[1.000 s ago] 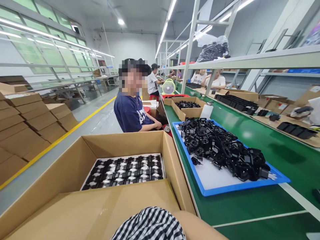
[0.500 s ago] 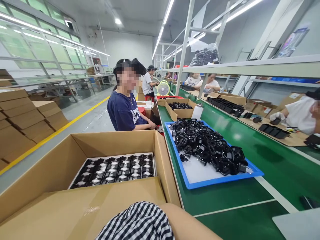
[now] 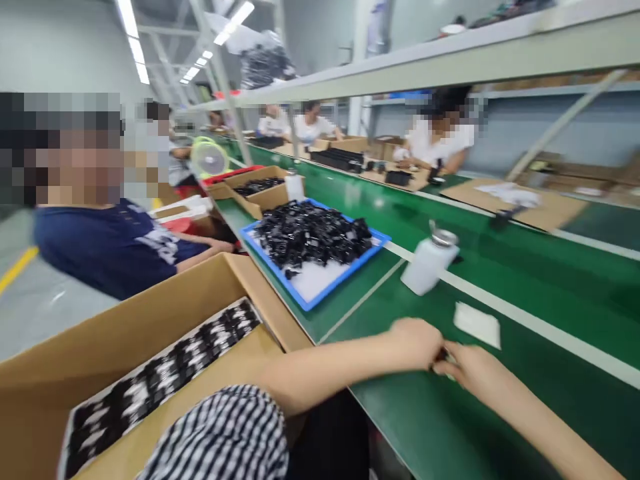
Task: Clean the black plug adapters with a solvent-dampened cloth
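Note:
Over the green bench my left hand point(image 3: 417, 343) and my right hand point(image 3: 469, 363) meet, fingers closed. Between the fingertips a small black part point(image 3: 444, 353) shows; blur and the fingers hide most of it. Something pale also shows under my right fingers, too blurred to name. A folded white cloth point(image 3: 477, 325) lies just beyond my right hand. Behind my hands stands a white bottle point(image 3: 429, 265) with a metal top. Farther left, a blue-rimmed tray point(image 3: 307, 305) holds a heap of black plug-like parts point(image 3: 310, 233).
At my left a large open carton point(image 3: 165, 310) holds rows of black parts point(image 3: 165, 373). Behind the tray are a smaller carton point(image 3: 253, 200) and another white bottle point(image 3: 294, 185). A co-worker in a blue shirt point(image 3: 115, 247) sits at the left. An overhead shelf point(image 3: 400, 67) crosses above the bench.
The view has swung right and down toward the bench. Both my hands have come into sight, together, along with the metal-topped bottle and the white cloth.

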### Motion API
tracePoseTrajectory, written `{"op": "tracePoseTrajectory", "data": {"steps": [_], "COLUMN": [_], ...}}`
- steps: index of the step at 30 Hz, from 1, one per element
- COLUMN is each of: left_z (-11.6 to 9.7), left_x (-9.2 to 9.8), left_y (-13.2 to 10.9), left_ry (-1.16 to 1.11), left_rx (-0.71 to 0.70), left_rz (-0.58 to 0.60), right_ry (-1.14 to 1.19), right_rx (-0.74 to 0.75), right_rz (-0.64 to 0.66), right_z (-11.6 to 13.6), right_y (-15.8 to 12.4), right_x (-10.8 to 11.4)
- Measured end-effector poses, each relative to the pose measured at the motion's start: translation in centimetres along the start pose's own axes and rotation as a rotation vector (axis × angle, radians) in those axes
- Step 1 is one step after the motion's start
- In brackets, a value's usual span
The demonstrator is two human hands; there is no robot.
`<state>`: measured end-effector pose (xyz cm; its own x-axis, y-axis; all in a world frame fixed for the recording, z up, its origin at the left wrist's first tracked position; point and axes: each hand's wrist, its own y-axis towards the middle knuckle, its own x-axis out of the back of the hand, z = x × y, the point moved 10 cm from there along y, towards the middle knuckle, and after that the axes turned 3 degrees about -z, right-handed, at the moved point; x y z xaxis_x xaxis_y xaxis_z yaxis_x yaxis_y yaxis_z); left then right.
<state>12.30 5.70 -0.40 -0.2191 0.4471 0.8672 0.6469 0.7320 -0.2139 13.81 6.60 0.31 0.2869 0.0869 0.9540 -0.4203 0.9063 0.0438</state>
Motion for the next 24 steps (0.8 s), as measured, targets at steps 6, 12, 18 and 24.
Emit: {"op": "tracePoseTrajectory", "data": {"steps": [6,12,18,24], "left_z": [3.5,4.4,4.4,4.6], "left_x": [-0.8,-2.5,-2.5,-2.8], "left_y": [-1.0,-0.7,-0.6,-0.4], "left_ry": [-0.439,-0.873,-0.94,-0.959], "left_rx": [-0.013,0.04,0.059,0.073], "left_rz": [-0.159,-0.037,-0.012,0.006], "right_ry": [0.34,0.666,0.765,0.726], "right_rx": [-0.282,-0.435,-0.43,-0.411], "right_rz": [0.133,-0.015,-0.02,-0.028], "right_z": [-1.3,-3.5,-3.4,-3.3], "right_y": [-3.2,-3.7,-3.7,-3.8], "right_x": [-0.5,-1.4,-1.4,-1.4]}}
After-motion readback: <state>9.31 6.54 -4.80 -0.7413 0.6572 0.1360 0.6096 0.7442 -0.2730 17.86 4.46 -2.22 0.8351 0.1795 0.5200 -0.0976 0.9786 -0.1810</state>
